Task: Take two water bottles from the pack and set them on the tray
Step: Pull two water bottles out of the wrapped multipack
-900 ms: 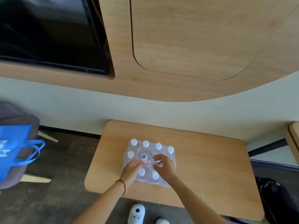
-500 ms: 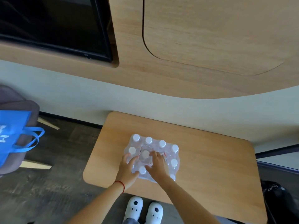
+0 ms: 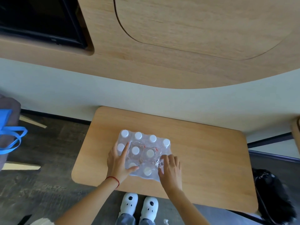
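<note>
Nearest to us, below the table's front edge, our two white shoes [image 3: 139, 205] stand side by side on the dark floor. Just above them our left hand [image 3: 119, 163], a red cord [image 3: 114, 180] at its wrist, lies spread flat on the near-left part of the pack [image 3: 143, 153], the forefinger stretched up between two white caps and the thumb pointing right across the film; it is splayed, not closed round anything. To its right our right hand [image 3: 170, 168] rests on the pack's near-right corner with fingers bent down onto the plastic wrap beside a round printed label [image 3: 159, 162]; whether those fingers pinch the film we cannot tell. Between and beyond both hands the shrink-wrapped bottles stand upright, white caps in rows, and the film over the middle looks torn open around two caps. Under everything the wooden table [image 3: 211, 159] runs bare to the right of our right hand. Far left of our left hand a blue bag [image 3: 9, 137] hangs off a grey seat; far right, a black bag [image 3: 274, 195] sits on the floor. Beyond the pack rise a pale wall and wood panelling [image 3: 178, 38] with a dark screen [image 3: 40, 18].
</note>
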Tool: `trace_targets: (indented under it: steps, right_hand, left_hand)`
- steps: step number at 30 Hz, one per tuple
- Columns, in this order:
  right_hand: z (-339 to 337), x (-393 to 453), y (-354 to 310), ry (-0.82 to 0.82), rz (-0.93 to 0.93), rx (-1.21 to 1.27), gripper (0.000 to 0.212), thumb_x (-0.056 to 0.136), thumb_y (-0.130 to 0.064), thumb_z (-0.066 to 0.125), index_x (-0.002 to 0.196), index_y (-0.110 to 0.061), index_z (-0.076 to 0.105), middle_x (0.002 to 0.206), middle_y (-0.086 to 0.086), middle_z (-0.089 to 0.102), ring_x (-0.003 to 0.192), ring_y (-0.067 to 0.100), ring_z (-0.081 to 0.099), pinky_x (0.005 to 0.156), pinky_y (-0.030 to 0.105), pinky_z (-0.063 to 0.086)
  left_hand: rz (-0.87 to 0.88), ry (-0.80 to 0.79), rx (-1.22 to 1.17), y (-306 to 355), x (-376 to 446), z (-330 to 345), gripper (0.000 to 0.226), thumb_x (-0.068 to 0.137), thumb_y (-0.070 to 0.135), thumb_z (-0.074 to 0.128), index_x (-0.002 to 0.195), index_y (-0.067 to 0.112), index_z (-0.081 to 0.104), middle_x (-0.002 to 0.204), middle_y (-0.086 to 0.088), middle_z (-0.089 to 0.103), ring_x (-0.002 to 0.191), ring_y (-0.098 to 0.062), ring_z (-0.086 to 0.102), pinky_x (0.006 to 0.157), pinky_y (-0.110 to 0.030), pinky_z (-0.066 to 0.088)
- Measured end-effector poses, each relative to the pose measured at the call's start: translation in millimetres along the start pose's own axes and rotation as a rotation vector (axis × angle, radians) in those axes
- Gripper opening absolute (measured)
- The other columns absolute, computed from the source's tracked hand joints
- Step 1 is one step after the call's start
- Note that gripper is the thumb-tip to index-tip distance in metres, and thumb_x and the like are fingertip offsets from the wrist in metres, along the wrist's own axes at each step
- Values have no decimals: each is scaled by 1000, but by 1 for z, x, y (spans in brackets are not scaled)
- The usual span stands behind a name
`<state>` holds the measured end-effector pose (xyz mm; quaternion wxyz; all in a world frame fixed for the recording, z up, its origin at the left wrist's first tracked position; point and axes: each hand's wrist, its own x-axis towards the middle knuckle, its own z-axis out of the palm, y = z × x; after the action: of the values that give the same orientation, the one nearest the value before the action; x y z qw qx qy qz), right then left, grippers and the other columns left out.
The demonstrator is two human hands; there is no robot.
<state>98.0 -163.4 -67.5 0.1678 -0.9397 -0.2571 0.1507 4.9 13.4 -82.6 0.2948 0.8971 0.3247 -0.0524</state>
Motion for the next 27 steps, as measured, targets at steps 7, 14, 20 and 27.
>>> trace_targets:
  steps: [7, 14, 20, 27]
  right_hand:
    - [5, 48, -25, -259, -142, -57, 45, 95, -18, 51, 138, -17, 38, 135, 8, 41, 120, 23, 46, 85, 31, 53]
    - [20, 63, -36, -285, -75, -205, 44, 93, -27, 55, 133, -16, 39, 108, 16, 65, 105, 30, 57, 87, 37, 46]
    - [3, 64, -34, -261, -79, 20, 34, 84, -26, 64, 111, -12, 48, 87, 10, 64, 84, 25, 60, 64, 30, 40]
    - [-47, 54, -43, -159, -95, 174, 29, 74, -29, 69, 83, -20, 43, 58, -6, 48, 63, 21, 46, 49, 26, 37]
  left_hand:
    - [-17, -58, 63, 0, 8, 8, 108, 68, 58, 71, 149, 33, 3, 158, -12, -1, 137, -35, 21, 99, -38, 49]
    - [-42, -57, 31, -1, 8, 4, 106, 65, 56, 74, 148, 37, 11, 156, -9, 5, 134, -33, 24, 90, -37, 52]
    - [-61, -65, 53, 1, 9, 3, 106, 65, 57, 74, 148, 38, 10, 155, -8, 6, 133, -31, 26, 86, -34, 53]
    - [-78, -50, 31, -3, 10, 9, 108, 62, 57, 76, 147, 39, 12, 155, -8, 11, 132, -32, 29, 85, -35, 52]
